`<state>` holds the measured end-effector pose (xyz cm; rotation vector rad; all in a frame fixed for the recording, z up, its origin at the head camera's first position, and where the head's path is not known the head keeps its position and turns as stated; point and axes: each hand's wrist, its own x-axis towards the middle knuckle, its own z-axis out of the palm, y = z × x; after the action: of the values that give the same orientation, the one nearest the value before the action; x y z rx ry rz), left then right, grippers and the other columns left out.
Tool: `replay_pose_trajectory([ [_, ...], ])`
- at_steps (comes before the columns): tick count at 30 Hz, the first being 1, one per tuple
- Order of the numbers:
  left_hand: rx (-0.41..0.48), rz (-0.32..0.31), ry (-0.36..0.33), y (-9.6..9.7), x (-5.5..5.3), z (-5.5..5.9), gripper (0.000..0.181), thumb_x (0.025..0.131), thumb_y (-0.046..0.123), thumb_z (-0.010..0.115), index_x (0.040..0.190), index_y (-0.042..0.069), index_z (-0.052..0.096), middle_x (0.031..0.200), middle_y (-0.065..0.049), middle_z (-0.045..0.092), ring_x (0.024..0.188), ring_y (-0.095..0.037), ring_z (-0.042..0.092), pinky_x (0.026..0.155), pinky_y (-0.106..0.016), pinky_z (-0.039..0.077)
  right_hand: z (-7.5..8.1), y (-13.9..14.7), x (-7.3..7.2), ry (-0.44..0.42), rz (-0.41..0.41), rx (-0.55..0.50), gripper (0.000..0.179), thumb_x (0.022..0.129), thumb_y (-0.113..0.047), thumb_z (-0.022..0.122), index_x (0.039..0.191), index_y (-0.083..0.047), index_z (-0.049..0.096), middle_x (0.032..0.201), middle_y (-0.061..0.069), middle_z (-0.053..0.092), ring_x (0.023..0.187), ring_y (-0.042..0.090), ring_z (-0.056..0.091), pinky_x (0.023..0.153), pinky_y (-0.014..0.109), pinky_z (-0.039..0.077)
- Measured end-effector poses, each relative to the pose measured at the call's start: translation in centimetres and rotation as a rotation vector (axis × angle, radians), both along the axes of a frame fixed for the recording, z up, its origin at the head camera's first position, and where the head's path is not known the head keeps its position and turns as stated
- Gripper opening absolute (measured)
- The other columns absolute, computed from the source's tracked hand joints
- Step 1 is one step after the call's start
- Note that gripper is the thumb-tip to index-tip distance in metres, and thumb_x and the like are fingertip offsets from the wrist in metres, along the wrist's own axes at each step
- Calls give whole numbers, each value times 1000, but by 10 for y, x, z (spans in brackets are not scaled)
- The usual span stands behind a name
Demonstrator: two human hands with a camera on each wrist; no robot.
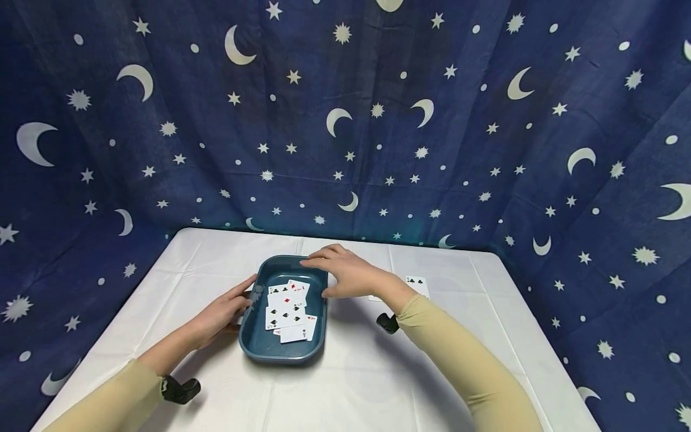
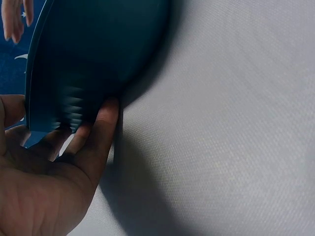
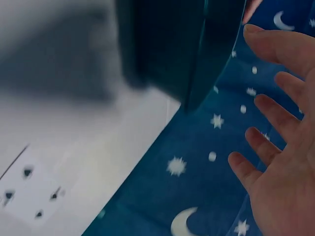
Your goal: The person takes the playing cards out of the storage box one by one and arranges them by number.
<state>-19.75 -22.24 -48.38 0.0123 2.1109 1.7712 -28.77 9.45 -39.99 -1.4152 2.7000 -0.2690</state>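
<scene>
A dark blue tub (image 1: 283, 359) with rounded corners stands on the white-covered table, several playing cards (image 1: 287, 305) lying overlapped inside it. My left hand (image 1: 224, 315) holds the tub's left wall; in the left wrist view its fingers (image 2: 106, 118) press against the outer side, with the thumb up by the rim. My right hand (image 1: 345, 270) hovers at the tub's far right corner, fingers extended over the rim. The right wrist view has that hand (image 3: 288, 132) spread and apart from the tub (image 3: 172, 49), holding nothing.
Partly hidden behind my right forearm, more playing cards (image 1: 418, 285) lie on the white tablecloth (image 1: 345, 384). A dark blue curtain (image 1: 302, 120) with moons and stars hangs behind the table and along its sides.
</scene>
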Motion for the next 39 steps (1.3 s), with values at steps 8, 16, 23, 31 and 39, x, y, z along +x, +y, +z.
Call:
replay_pose_trajectory([
  [8, 1, -2, -3, 1, 0, 1, 69, 105, 18, 44, 166, 26, 13, 162, -26, 25, 132, -38, 49, 95, -56, 51, -9, -43, 9, 29, 117, 199, 66, 92, -20, 75, 152, -34, 51, 158, -8, 42, 149, 27, 29, 118, 47, 27],
  [16, -3, -2, -4, 2, 0, 2, 69, 105, 17, 43, 166, 26, 15, 161, -26, 25, 131, -38, 48, 93, -56, 51, -25, -67, 20, 0, 198, 346, 51, 96, -7, 64, 139, -35, 65, 151, -14, 50, 147, 21, 34, 117, 45, 29],
  [23, -16, 0, 3, 1, 0, 2, 68, 104, 17, 42, 166, 26, 15, 161, -26, 26, 129, -37, 47, 93, -56, 51, -38, -75, 29, -28, 246, 398, 50, 99, -9, 64, 141, -36, 63, 152, -16, 49, 144, 14, 40, 115, 37, 32],
  [31, -9, -9, 4, 0, 0, 2, 68, 105, 17, 43, 166, 26, 15, 163, -26, 23, 134, -40, 46, 95, -57, 50, -41, -77, 36, -43, 166, 474, 64, 93, -21, 75, 152, -29, 52, 162, -8, 37, 134, 18, 45, 104, 29, 41],
  [39, -3, -15, 7, -1, 1, 1, 68, 105, 17, 42, 166, 26, 14, 164, -27, 21, 138, -43, 43, 97, -58, 49, -40, -76, 28, -78, 134, 434, 81, 85, -19, 83, 156, -29, 45, 161, -5, 36, 139, 17, 40, 108, 29, 37],
])
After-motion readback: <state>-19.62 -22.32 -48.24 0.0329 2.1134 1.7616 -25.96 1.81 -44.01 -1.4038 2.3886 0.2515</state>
